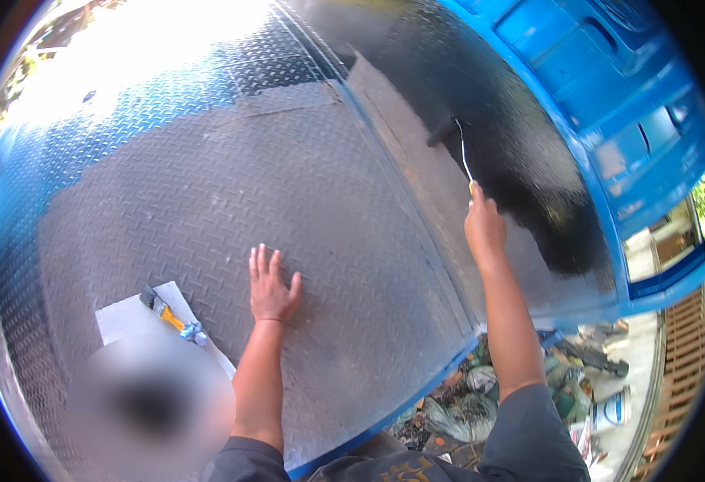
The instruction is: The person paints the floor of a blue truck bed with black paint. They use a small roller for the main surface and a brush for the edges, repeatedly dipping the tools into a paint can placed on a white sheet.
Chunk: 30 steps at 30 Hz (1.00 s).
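My right hand [484,225] is closed around the handle of a paint roller [442,132], reaching out to the far right. Its dark sleeve rests on the side panel, at the border between glossy black paint [521,153] and bare greyish metal. My left hand [271,287] lies with fingers spread on the unpainted part of the diamond-plate bed [312,185], holding nothing. Left of it, a paintbrush [173,316] with a yellow handle and dark bristles lies on a pale flat sheet [128,318]. Something bluish is bunched at the brush's handle end.
Shiny black paint covers the plate's far and left parts. A blue metal panel [593,72] rises along the right. Below the bed's blue front edge [385,430] lie bags and clutter [469,406], with a white bucket [612,410] beside them. A blurred patch hides the lower left.
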Each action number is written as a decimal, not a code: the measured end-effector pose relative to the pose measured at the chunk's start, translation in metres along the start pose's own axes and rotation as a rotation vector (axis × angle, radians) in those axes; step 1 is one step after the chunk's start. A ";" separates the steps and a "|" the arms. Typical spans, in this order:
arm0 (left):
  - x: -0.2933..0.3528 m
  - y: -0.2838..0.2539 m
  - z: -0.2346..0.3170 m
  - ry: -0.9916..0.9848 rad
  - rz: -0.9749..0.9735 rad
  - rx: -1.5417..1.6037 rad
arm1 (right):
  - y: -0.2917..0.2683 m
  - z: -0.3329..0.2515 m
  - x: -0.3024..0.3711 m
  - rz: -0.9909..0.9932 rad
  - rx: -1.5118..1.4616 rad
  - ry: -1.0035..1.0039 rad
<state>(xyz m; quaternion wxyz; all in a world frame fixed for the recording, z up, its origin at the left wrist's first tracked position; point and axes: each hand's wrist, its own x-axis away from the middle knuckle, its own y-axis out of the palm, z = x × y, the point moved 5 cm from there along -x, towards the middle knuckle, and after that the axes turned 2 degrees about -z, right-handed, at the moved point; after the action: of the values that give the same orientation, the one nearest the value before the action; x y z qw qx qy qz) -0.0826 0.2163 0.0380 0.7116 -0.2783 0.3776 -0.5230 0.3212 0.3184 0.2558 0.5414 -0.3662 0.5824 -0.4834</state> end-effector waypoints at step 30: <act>0.000 -0.001 0.003 0.026 -0.004 0.042 | 0.026 -0.041 -0.016 -0.048 0.014 0.060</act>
<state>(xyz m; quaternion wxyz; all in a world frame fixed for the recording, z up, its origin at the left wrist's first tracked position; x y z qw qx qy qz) -0.0810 0.2162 0.0403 0.7113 -0.2573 0.3750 -0.5360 0.2857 0.3477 0.2332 0.5146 -0.3617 0.5859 -0.5110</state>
